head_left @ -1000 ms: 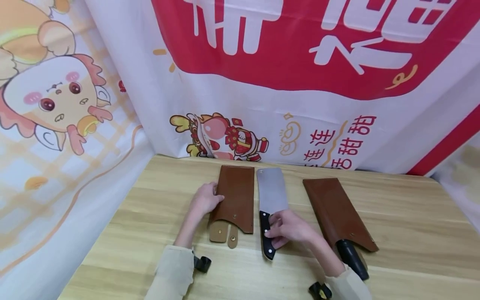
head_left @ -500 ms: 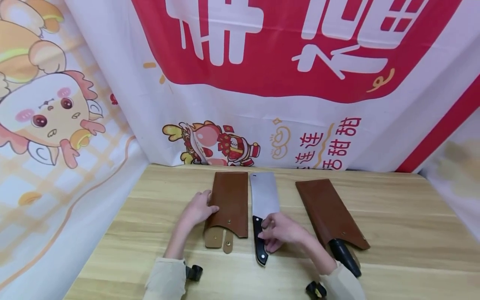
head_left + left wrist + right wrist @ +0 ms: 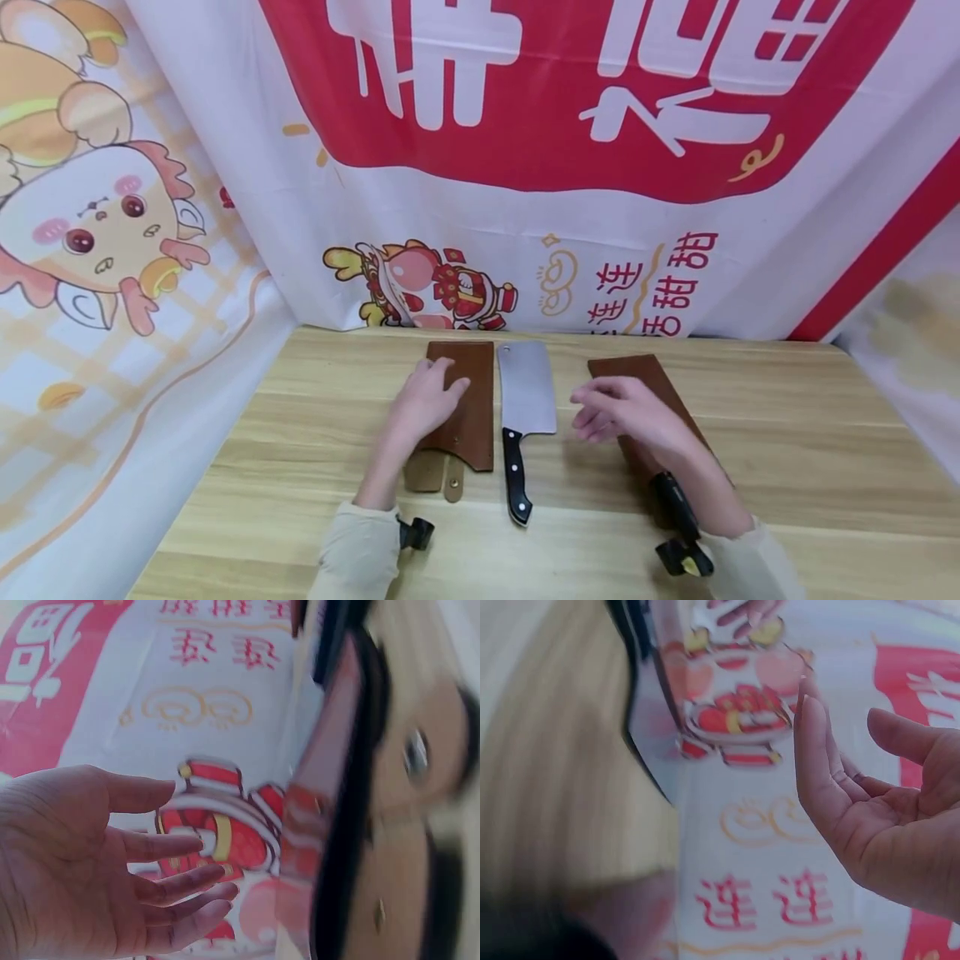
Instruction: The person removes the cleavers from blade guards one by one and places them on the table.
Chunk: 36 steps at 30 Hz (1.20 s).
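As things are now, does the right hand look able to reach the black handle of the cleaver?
Probably yes: the right hand hovers beside the cleaver, holding nothing, and nothing covers the black handle.

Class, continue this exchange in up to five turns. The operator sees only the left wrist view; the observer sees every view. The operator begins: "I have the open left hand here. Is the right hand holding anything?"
Observer: No, the right hand holds nothing; its fingers are slightly bent.
Operator: What lies just to the right of the brown, leather-like sheath beside the left hand?
Observer: A broad silver-bladed, black-handled cleaver, lying bare with its blade end away from the person.
Operator: And farther right?
Observer: A second brown, leather-like sheath, partly hidden behind the right hand, with a rounded black handle at its near end.
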Motion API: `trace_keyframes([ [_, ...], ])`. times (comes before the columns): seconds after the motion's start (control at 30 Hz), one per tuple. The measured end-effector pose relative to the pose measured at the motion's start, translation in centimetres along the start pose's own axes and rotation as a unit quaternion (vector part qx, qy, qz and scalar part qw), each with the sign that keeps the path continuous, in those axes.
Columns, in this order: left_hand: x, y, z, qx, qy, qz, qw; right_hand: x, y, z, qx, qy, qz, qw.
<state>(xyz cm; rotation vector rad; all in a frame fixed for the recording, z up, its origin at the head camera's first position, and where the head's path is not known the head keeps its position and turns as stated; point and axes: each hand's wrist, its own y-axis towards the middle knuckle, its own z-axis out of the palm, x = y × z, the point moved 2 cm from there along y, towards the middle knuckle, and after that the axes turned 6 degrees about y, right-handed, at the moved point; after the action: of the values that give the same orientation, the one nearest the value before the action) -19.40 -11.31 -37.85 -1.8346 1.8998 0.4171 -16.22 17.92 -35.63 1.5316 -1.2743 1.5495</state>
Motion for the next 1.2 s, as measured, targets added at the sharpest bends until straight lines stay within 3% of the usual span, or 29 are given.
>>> trace_keyframes([
  [0.27, -4.1, 0.1, 1.9, -0.008, -0.029, 0.043, 0.9986, -0.6, -2.9, -4.7, -0.031, 0.03, 0.007, 0.999],
  [0.5, -6.7, 0.2, 4.1, 0.002, -0.054, 0.069, 0.9961, -2.2, -4.4, -7.3, -0.04, 0.033, 0.018, 0.998],
  [0.8, -9.5, 0.5, 6.6, 0.015, -0.073, 0.103, 0.992, -4.0, -5.3, -9.1, -0.046, 0.032, 0.05, 0.997],
  [1.2, -12.0, 0.7, 9.6, 0.03, -0.101, 0.113, 0.988, -6.5, -6.2, -10.3, -0.038, 0.045, 0.043, 0.997],
])
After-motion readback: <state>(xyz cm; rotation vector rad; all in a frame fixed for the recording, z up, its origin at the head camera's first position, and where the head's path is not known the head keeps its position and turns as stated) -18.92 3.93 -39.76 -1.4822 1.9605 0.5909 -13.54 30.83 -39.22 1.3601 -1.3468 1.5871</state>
